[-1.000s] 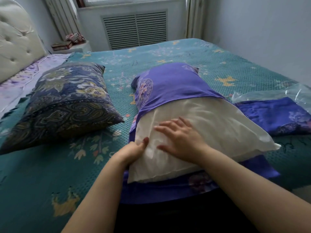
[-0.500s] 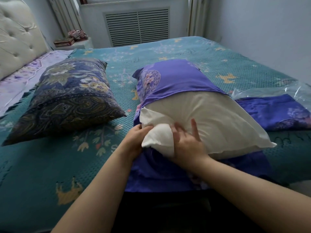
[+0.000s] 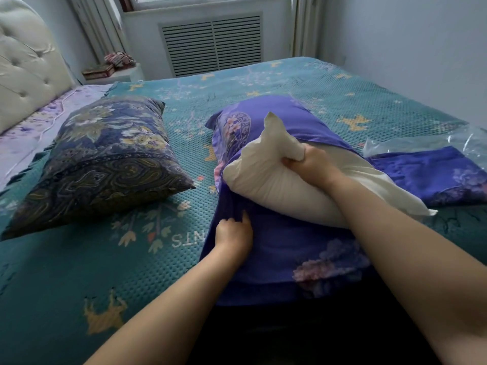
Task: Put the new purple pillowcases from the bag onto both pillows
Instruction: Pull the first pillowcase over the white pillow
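"STN" upside down on teal bedspread (image 3: 79, 259) beside left hand (image 3: 233, 234)

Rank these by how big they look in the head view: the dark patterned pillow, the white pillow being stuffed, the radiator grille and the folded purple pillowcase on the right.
1. dark patterned pillow
2. white pillow, partly hidden in its case
3. radiator grille and folded purple pillowcase: look alike, and the grille is farther away, so unranked.

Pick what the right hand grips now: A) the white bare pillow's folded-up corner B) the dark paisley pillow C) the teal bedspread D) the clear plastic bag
A: the right hand bunches the near corner of the white bare pillow, folded up above the purple floral pillowcase, whose edge the left hand pinches.
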